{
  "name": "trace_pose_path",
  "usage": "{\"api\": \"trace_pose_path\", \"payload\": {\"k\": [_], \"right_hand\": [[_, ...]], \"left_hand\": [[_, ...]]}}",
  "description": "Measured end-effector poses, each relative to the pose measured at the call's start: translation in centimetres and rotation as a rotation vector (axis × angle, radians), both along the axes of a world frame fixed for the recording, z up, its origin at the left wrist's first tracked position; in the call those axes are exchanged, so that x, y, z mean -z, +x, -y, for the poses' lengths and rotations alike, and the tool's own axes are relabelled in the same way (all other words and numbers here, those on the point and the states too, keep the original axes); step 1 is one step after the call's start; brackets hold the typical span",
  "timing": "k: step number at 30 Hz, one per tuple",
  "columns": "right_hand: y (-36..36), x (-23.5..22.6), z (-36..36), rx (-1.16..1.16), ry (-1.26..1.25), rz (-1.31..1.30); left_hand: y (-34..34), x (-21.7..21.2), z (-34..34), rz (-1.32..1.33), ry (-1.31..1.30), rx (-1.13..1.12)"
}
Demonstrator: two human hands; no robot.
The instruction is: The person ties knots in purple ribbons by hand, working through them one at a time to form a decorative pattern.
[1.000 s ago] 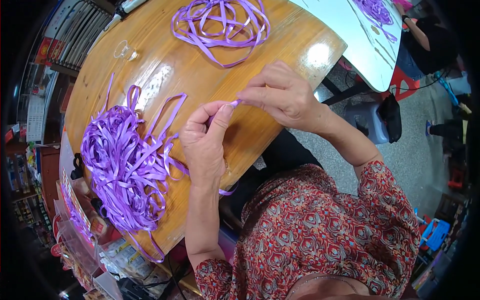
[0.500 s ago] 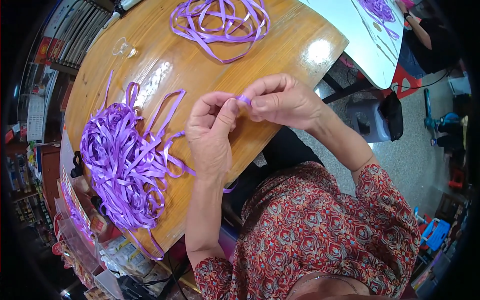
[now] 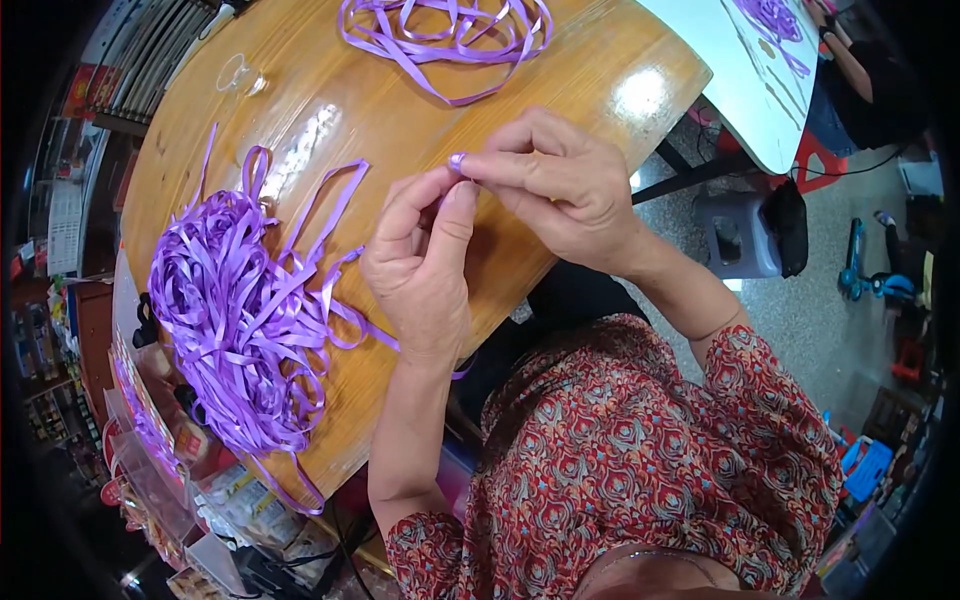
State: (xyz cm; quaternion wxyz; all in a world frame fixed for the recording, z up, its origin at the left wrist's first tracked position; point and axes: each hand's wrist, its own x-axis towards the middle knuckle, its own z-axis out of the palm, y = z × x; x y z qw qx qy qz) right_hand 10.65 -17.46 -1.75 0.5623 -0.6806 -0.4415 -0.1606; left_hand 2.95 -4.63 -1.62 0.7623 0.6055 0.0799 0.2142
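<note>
Between my fingertips shows a small bit of shiny purple ribbon [image 3: 457,160], wrapped close at the tip of a finger. My left hand [image 3: 418,255] pinches it with thumb and forefinger from the left. From the right, my right hand [image 3: 565,190] presses its thumb and fingers on the same bit. Most of the ribbon there is hidden by the fingers. A big tangled heap of purple ribbon [image 3: 235,320] lies on the table left of my left hand, and one strand runs from it toward my left wrist.
The wooden table [image 3: 600,60] has a rounded edge. Looser ribbon coils [image 3: 430,45] lie at its far side, and a small clear cup [image 3: 243,78] at the far left. A white table [image 3: 740,90] adjoins on the right, with another person's arm [image 3: 848,65] beyond. A grey stool [image 3: 735,235] stands below.
Both hands have shifted slightly, the right one up and left over the left fingertips. The bit of ribbon between them shows less and sits a little farther up and left.
</note>
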Motion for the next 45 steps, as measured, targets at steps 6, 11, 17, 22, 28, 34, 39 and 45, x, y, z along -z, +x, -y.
{"api": "trace_pose_path", "payload": {"k": [6, 11, 17, 22, 28, 34, 39, 45], "right_hand": [[0.2, 0.0, -0.2, 0.069, -0.023, 0.149], [-0.1, -0.7, 0.1, -0.039, -0.023, -0.238], [0.4, -0.9, 0.9, -0.285, 0.01, -0.486], [1.0, -0.8, 0.6, -0.087, -0.113, 0.093], [3.2, -1.9, 1.3, -0.192, -0.229, 0.581], [5.0, -2.3, 1.8, -0.403, -0.32, 0.635], [5.0, -1.4, 1.7, -0.184, -0.175, 0.478], [2.0, 0.1, 1.2, -0.174, -0.017, 0.031]], "left_hand": [[0.1, 0.1, 0.3, -0.005, 0.046, -0.052], [0.0, -0.2, 0.0, 0.021, 0.051, -0.016], [-0.2, -0.6, -0.1, 0.001, -0.181, 0.101], [-0.2, -0.8, -0.2, -0.06, -0.143, 0.042], [-0.4, -1.0, -1.6, -0.148, -0.218, 0.183], [0.0, -0.9, -2.3, -0.334, -0.108, 0.357], [0.3, -1.0, -1.5, -0.258, -0.173, 0.268], [0.3, -0.5, -0.9, -0.2, -0.091, 0.099]]}}
